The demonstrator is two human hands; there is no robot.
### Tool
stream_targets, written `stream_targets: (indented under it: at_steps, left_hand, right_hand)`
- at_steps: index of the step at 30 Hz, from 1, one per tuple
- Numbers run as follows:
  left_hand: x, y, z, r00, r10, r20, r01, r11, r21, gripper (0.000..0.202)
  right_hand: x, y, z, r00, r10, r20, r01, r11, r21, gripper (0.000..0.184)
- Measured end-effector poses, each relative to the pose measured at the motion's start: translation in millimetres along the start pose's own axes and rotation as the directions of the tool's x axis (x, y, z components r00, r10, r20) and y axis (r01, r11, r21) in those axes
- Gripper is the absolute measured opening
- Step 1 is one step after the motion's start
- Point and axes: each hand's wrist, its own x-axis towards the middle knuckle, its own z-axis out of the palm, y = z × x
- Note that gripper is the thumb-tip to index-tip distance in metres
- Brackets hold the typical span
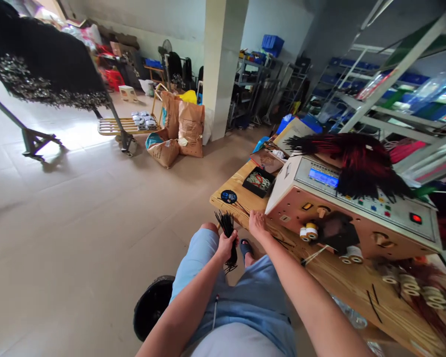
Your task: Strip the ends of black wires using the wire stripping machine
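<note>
My left hand [226, 245] is closed round a bundle of short black wires [228, 232], held upright above my knee with the ends fanning out at top and bottom. My right hand [257, 224] rests on the near edge of the wooden table [233, 184], beside the front corner of a beige wire-cutting machine [357, 213]; its fingers are curled down over the edge and hidden. A few loose black wires lie on the table close to that hand. Red and black cut wires [351, 158] are piled on top of the machine.
A black tray [258, 181] and a round dark disc [228, 196] lie on the table's far end. A black stool [152, 305] stands by my left leg. Brown paper sacks [186, 130], a trolley [124, 126] and a white pillar [223, 64] stand across the tiled floor. Shelving [394, 84] lines the right.
</note>
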Motion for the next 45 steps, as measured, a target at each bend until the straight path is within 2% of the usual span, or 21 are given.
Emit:
stream_targets:
  at_steps: [6, 14, 21, 24, 27, 31, 36, 39, 42, 43, 45]
  left_hand:
    - [-2, -2, 2.9, 1.0, -0.006, -0.001, 0.006, 1.0, 0.019, 0.055]
    - [-2, -5, 2.5, 1.0, 0.001, 0.005, -0.001, 1.0, 0.032, 0.055]
    - [-1, -6, -0.7, 0.999, -0.012, 0.051, 0.009, 0.998, 0.06, 0.048]
    - [2, -8, -1.9, 0.996, -0.012, 0.083, 0.007, 0.998, 0.07, 0.046]
    - [7, -11, -3.1, 0.995, 0.004, 0.103, -0.011, 0.998, 0.068, 0.044]
    - [11, -14, -3.5, 0.998, 0.018, 0.052, -0.017, 1.0, -0.016, 0.047]
    - [9, -15, -0.1, 0.998, -0.044, 0.053, 0.047, 0.997, -0.063, 0.046]
    - [7, -13, 2.7, 0.996, -0.049, 0.075, 0.052, 0.998, -0.041, 0.044]
    - [6, -10, 3.5, 0.997, -0.018, 0.078, 0.02, 1.0, -0.022, 0.044]
    - [7, -8, 3.1, 0.997, -0.01, 0.077, 0.012, 1.0, -0.02, 0.044]
    - [7, -6, 1.6, 0.997, 0.001, 0.072, 0.0, 1.0, -0.018, 0.044]
  right_hand:
    - [-6, -3, -2, 0.999, 0.029, 0.026, -0.029, 0.999, 0.027, 0.035]
    - [-15, 1, -7, 0.999, -0.014, 0.041, 0.01, 0.996, 0.094, 0.038]
    - [-20, 9, -14, 0.999, -0.005, 0.046, -0.005, 0.974, 0.225, 0.043]
    - [-34, 6, -14, 1.0, 0.004, 0.018, -0.009, 0.957, 0.29, 0.041]
    - [-61, -9, -4, 0.998, -0.032, -0.06, 0.055, 0.893, 0.447, 0.037]
    - [-94, -28, 21, 0.983, -0.034, -0.18, 0.14, 0.771, 0.621, 0.024]
    - [-110, -21, 33, 0.98, -0.001, -0.199, 0.145, 0.686, 0.713, 0.019]
    - [-122, -6, 22, 0.975, -0.034, -0.22, 0.192, 0.634, 0.75, 0.021]
    - [-137, 26, -11, 0.941, 0.012, -0.337, 0.258, 0.62, 0.741, 0.024]
    - [-141, 45, -28, 0.91, 0.058, -0.41, 0.286, 0.627, 0.724, 0.025]
    - [-144, 95, -70, 0.794, 0.194, -0.576, 0.313, 0.682, 0.661, 0.026]
